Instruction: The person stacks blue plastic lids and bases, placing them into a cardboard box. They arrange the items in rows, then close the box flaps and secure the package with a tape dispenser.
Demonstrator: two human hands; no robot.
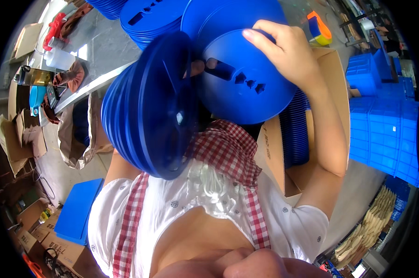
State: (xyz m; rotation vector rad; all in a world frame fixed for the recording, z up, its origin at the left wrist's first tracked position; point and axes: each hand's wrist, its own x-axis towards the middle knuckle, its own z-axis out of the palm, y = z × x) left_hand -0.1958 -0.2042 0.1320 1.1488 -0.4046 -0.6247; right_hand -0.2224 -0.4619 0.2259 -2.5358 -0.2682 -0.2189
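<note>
My right hand (286,51) grips the upper rim of a blue round plastic disc (246,99) with a slot and small cut-outs, thumb on its face. Tilted on edge at my left is a stack of blue plastic reels (147,111), slightly blurred and leaning against my left arm. Most of my left hand (194,69) is hidden behind that stack; a few fingertips show at its right edge and by the disc's slot. The fingers appear closed round the reels. Beyond the disc, more blue discs (154,18) are piled on the grey table (105,51).
A cardboard box (337,78) holding a row of blue reels (293,134) stands beside my right arm. Blue crates (383,129) are stacked farther right. A tape dispenser (319,28) lies on the table. At left are a paper-lined bag (72,139), a bottle (35,76) and cardboard boxes (63,248).
</note>
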